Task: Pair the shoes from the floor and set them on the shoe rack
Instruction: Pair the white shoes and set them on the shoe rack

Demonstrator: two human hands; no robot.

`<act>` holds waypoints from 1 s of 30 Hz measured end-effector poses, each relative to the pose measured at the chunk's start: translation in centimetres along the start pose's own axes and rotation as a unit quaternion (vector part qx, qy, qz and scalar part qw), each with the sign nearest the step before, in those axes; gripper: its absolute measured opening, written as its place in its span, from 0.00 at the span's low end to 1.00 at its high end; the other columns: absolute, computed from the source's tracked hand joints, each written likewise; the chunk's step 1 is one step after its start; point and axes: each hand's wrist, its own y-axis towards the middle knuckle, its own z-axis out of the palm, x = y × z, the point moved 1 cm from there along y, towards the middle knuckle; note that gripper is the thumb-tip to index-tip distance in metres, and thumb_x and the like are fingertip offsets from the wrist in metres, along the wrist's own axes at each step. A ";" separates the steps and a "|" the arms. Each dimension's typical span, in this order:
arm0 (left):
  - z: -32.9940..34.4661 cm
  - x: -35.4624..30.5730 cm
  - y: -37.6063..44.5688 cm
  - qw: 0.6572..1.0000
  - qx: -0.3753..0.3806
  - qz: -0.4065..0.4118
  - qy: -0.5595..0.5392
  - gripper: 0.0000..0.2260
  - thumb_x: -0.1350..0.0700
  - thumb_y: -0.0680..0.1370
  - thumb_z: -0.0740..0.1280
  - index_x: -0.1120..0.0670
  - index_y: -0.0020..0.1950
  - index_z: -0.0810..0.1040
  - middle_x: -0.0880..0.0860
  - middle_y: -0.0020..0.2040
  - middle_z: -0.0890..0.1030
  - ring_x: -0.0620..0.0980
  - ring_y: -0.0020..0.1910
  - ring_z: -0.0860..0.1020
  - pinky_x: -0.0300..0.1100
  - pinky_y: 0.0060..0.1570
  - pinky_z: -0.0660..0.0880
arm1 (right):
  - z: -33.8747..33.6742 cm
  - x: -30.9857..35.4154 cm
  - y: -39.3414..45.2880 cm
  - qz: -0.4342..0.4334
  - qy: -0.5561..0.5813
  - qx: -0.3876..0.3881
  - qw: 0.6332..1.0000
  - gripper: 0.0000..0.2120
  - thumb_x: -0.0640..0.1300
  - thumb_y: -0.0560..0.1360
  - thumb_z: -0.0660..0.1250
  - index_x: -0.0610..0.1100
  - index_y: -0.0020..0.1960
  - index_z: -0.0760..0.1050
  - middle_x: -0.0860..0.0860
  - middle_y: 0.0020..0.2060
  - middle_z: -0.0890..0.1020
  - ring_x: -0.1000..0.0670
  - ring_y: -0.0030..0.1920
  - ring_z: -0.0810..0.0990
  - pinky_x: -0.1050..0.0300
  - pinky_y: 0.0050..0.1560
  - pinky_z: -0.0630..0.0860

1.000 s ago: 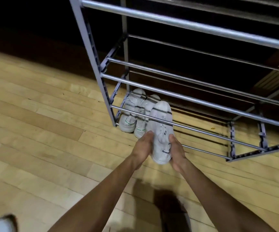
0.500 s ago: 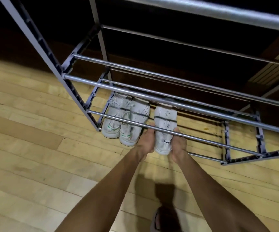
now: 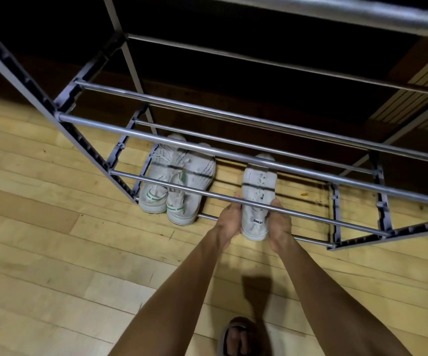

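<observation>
Both hands hold one white lace-up sneaker with dark lettering on its heel tab, toe pointing away from the person and into the lowest tier of the grey metal-tube shoe rack. The heel end is the part gripped, which makes sense: it lets the toe slide in under the front rail of the tier above while the wrists stay outside the frame.

The left hand cups the shoe's left flank near the heel, fingers wrapped under and out of sight, thumb along the upper edge. The right hand mirrors it on the other flank. Each hand is closed only as far as the shoe's width allows, so the sneaker is clamped between the two palms rather than pinched by fingertips. Whether the sole already bears on the bottom rails cannot be told; a rail crosses in front of the shoe and hides that contact.

Just to the left of the grip, apart from it, a pair of white sneakers with green heel stripes sits side by side, touching each other, at the rack's left end. That spacing suggests the held shoe is being set with room beside it for its mate, which is not in view. Nearer the person than the grip, a sandalled foot stands on the pale wooden plank floor.
</observation>
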 end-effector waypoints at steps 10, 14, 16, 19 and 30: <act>-0.3 0.4 0.6 1.000 0.000 -0.012 -0.004 0.22 0.41 0.83 0.49 0.51 0.62 0.77 0.49 0.61 0.80 0.51 0.58 0.78 0.44 0.56 0.74 | -0.5 -0.4 0.3 -0.041 -0.296 -0.086 0.950 0.16 0.43 0.84 0.58 0.33 0.64 0.75 0.41 0.60 0.80 0.41 0.61 0.78 0.61 0.51 0.73; -0.4 0.1 0.2 1.000 0.014 -0.014 -0.001 0.19 0.42 0.84 0.50 0.50 0.59 0.77 0.49 0.60 0.80 0.51 0.60 0.78 0.46 0.62 0.74 | -0.6 -0.2 -0.2 -0.053 -0.333 -0.065 0.939 0.16 0.46 0.84 0.57 0.38 0.63 0.77 0.42 0.56 0.81 0.41 0.58 0.79 0.52 0.56 0.75; -0.6 0.3 0.0 1.000 0.018 -0.003 0.001 0.19 0.42 0.83 0.50 0.48 0.59 0.76 0.48 0.62 0.79 0.49 0.60 0.77 0.46 0.64 0.72 | -0.7 0.0 -0.4 -0.047 -0.349 -0.045 0.935 0.16 0.47 0.84 0.57 0.41 0.63 0.77 0.47 0.52 0.79 0.45 0.53 0.78 0.55 0.51 0.73; -1.6 0.5 -1.4 0.999 0.010 0.020 0.044 0.21 0.41 0.84 0.49 0.50 0.67 0.74 0.45 0.59 0.76 0.46 0.59 0.73 0.45 0.65 0.69 | -1.0 -0.3 -0.2 -0.087 -0.371 -0.082 0.921 0.18 0.50 0.83 0.56 0.38 0.58 0.77 0.46 0.52 0.80 0.44 0.50 0.78 0.55 0.49 0.72; -11.1 1.2 -9.8 0.994 -0.073 0.074 -0.032 0.16 0.53 0.84 0.57 0.55 0.41 0.78 0.54 0.37 0.78 0.49 0.33 0.71 0.37 0.30 0.66 | 4.1 -3.5 -7.7 -0.198 -0.464 -0.006 0.863 0.17 0.45 0.79 0.56 0.43 0.33 0.70 0.46 0.32 0.76 0.43 0.38 0.75 0.51 0.41 0.70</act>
